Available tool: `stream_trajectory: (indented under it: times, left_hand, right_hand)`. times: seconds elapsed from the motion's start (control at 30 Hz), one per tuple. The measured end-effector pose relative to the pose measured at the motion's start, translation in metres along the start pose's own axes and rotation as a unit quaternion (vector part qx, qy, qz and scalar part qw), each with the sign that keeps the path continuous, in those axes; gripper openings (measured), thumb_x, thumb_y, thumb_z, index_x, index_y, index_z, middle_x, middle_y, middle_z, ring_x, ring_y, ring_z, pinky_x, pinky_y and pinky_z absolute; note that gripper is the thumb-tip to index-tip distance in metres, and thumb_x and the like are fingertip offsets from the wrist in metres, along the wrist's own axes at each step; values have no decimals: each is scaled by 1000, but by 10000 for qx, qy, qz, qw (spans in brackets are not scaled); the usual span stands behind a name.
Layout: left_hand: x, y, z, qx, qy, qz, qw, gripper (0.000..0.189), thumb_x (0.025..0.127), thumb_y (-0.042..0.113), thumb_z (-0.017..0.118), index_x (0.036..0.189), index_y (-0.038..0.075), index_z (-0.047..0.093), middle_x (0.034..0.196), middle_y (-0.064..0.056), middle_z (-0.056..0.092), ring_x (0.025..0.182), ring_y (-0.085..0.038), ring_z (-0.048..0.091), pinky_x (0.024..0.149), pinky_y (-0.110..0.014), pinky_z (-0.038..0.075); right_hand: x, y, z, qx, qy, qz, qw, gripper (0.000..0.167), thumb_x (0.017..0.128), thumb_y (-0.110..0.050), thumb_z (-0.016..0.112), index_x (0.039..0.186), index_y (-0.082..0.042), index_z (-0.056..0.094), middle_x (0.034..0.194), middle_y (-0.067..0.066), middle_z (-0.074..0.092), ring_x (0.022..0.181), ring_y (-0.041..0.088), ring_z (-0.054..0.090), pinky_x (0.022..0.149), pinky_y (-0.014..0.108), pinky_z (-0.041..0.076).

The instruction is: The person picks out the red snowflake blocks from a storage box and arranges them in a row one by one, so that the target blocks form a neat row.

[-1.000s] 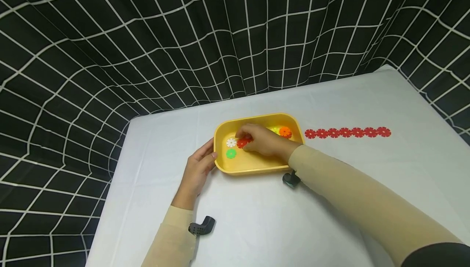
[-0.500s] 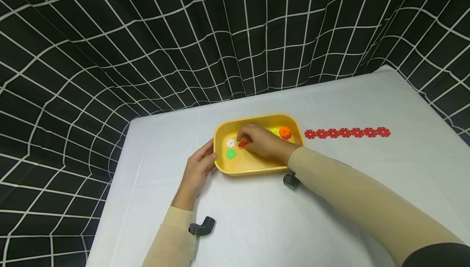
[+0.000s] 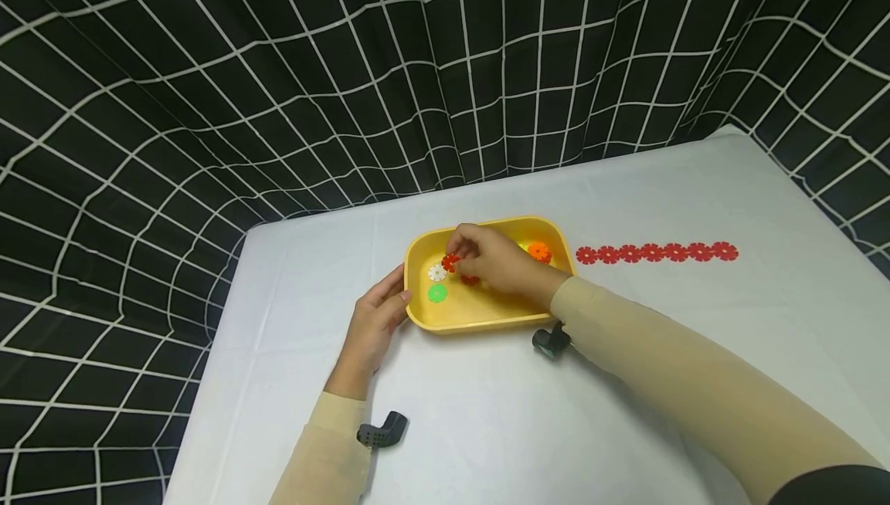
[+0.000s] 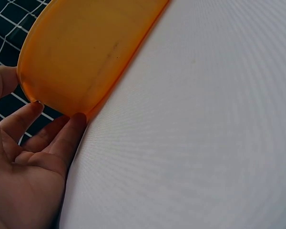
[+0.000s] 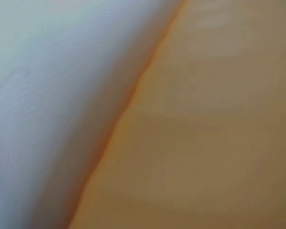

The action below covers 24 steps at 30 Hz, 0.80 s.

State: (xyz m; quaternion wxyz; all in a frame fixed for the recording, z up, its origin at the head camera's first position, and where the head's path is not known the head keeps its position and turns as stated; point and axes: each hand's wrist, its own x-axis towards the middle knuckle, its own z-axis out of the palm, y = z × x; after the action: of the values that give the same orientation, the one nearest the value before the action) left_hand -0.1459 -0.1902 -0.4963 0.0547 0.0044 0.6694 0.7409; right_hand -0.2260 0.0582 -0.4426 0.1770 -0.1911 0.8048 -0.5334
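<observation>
In the head view, a yellow plastic tray (image 3: 487, 326) with rounded corners stands on the white cloth. My left hand (image 3: 373, 326) holds its left end, thumb at the rim and fingers against the outer wall. The left wrist view shows these fingers (image 4: 74, 131) touching the tray's orange-looking side (image 4: 90, 52). Over the tray's inside, my right hand (image 3: 495, 259) pinches a red snowflake disc (image 3: 450, 263) between thumb and fingers. Another red disc (image 3: 470, 280) lies under that hand, partly hidden. Beside them lie a white disc (image 3: 436, 272) and a green disc (image 3: 437, 293).
An orange disc (image 3: 539, 251) lies at the tray's right end, over some red, with a bit of yellow nearby. Right of the tray, several red discs form a joined row (image 3: 652, 252). Black gridded curtain (image 3: 487, 65) hangs behind the white-covered table (image 3: 487, 412).
My right hand has lifted slightly, and the red disc it pinches now shows face-on, up and left of before. Another red disc has come into view beneath. My left hand stays put.
</observation>
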Motion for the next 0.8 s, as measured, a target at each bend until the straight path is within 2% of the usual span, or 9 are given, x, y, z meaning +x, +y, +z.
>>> stream_trajectory:
  times: [0.27, 0.5, 0.8]
  left_hand:
    - [-1, -1, -1, -28, -14, 50, 10000, 55, 107, 9, 63, 160, 3, 52, 161, -13, 53, 146, -26, 53, 112, -36, 52]
    - [0, -1, -1, 17, -41, 88, 10000, 54, 107, 10, 64, 160, 4, 53, 160, -13, 54, 145, -26, 53, 112, -37, 52]
    - [0, -1, -1, 8, -17, 77, 10000, 54, 107, 10, 64, 160, 5, 54, 160, -12, 55, 145, -26, 54, 111, -37, 53]
  right_hand:
    - [-5, -11, -10, 659, 88, 276, 9974, 18, 103, 0, 73, 120, -7, 68, 111, 14, 66, 98, 32, 67, 89, 36, 63]
    - [-10, -13, -23, 898, 223, 237, 9954, 22, 104, -1, 73, 125, -2, 69, 113, 16, 66, 101, 34, 71, 95, 47, 62]
    - [-22, -17, -39, 578, 402, 126, 9974, 19, 103, -7, 77, 121, -6, 70, 113, 13, 68, 102, 31, 66, 88, 32, 62]
